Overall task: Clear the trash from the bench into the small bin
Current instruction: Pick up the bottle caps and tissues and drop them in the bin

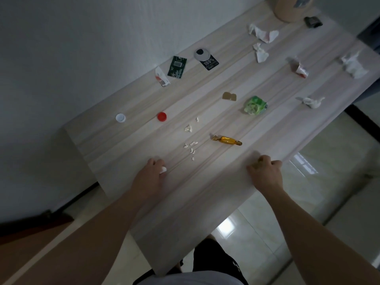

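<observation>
Your left hand [153, 169] rests on the near part of the pale wood bench [205, 192], fingers curled around a small white scrap [163, 169]. Your right hand [265, 171] sits at the bench's right edge, closed into a loose fist; something small and yellowish shows between its fingers, but you cannot tell what it is.

Between and just beyond your hands lie white crumbs [191, 146] and a gold candy wrapper [227, 140]. Farther out are a red cap [162, 116] and a white cap [120, 117], well apart from each other. A green wrapper [255, 105] lies right of centre, with a tan tag [229, 96] near it. Crumpled tissues [263, 33] are scattered across the far right. A dark green packet [177, 66] and a black label [206, 57] lie near the wall. The tan bin [287, 11] stands at the far end, cut off by the top edge.
</observation>
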A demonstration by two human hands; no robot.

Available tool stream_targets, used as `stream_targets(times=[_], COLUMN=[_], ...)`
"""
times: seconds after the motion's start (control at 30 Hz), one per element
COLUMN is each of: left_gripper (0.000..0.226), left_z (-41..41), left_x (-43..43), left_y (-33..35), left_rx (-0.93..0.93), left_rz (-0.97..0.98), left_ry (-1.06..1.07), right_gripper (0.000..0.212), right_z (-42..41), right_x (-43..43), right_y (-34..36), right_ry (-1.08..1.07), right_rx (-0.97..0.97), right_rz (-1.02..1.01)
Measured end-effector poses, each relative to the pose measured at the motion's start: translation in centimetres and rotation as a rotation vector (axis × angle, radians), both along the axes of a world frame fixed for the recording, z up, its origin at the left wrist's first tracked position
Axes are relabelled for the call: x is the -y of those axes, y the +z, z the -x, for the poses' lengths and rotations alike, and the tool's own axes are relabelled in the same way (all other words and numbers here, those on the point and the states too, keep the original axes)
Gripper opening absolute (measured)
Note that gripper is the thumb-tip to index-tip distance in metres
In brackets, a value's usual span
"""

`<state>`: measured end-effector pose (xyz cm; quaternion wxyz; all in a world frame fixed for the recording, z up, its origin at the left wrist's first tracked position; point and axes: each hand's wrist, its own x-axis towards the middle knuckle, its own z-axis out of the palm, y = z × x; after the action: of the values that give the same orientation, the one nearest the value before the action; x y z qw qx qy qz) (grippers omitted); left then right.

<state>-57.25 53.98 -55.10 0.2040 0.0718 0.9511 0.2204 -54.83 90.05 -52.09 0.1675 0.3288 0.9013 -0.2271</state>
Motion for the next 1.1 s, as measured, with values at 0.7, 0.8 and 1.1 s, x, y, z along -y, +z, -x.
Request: stream_targets(times=[0.7, 0.8, 1.1], left_gripper=[0.018, 0.014, 0.023], left_z=[3.8, 4.9, 9.4], left_x=[3.2, 4.5, 8.4], left_y=[2.4, 2.9, 4.5], left_rx=[-0.049, -0.062, -0.071], left_rz=[0.079, 0.092, 0.071], left_ry=[0.288, 0.294, 0.43], right_gripper=[0.009, 0.011, 0.041], right_z=[6.0, 7.6, 13.2], right_x=[6.2, 8.4, 15.3], right_y=[3.5, 4.0, 4.1], right_ry=[0.358, 0.418, 0.569], right_rx=[-0.189, -0.203, -0.17], right_rz=[0.055, 0.099, 0.162])
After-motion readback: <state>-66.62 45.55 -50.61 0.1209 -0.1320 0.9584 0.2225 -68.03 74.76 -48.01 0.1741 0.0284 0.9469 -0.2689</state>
